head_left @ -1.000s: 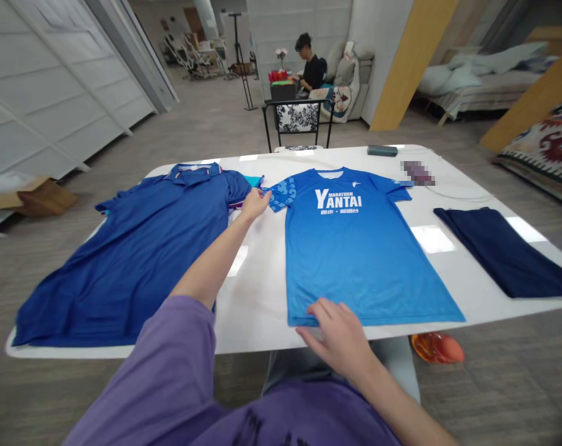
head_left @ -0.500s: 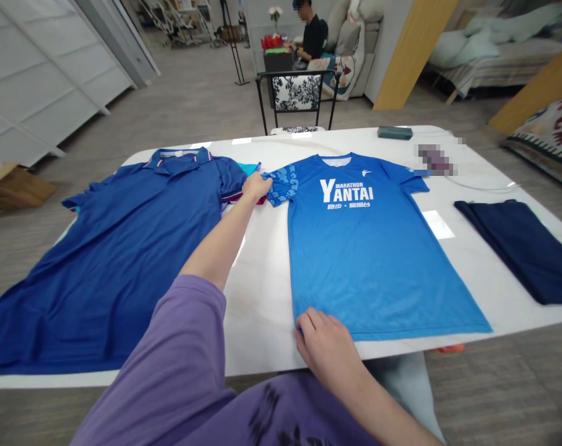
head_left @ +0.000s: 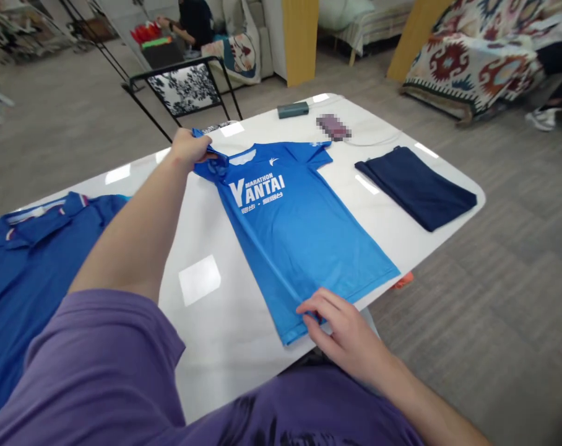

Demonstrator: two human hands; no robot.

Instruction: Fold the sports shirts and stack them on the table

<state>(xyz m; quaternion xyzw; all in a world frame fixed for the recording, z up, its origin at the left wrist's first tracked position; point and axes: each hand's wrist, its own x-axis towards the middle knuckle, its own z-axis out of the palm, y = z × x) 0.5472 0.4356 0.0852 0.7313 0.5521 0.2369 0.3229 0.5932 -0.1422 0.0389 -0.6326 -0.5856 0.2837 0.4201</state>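
lifted since the earlier frame, one sleeve of the printed blue shirt (head_left: 304, 232) now bunches beside its collar, clamped in the left hand (head_left: 189, 147). the shirt lies mid-way along the white table (head_left: 229, 322); the right hand (head_left: 346, 331) touches its hem by the table's near edge, fingers curled (pinching or not, i cannot tell). a dark blue polo (head_left: 25, 266) is at the table's left, folded navy cloth (head_left: 415, 186) at its right.

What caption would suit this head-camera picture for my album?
Left hand gripping the sleeve of a blue marathon shirt, right hand at its hem, white table beneath.
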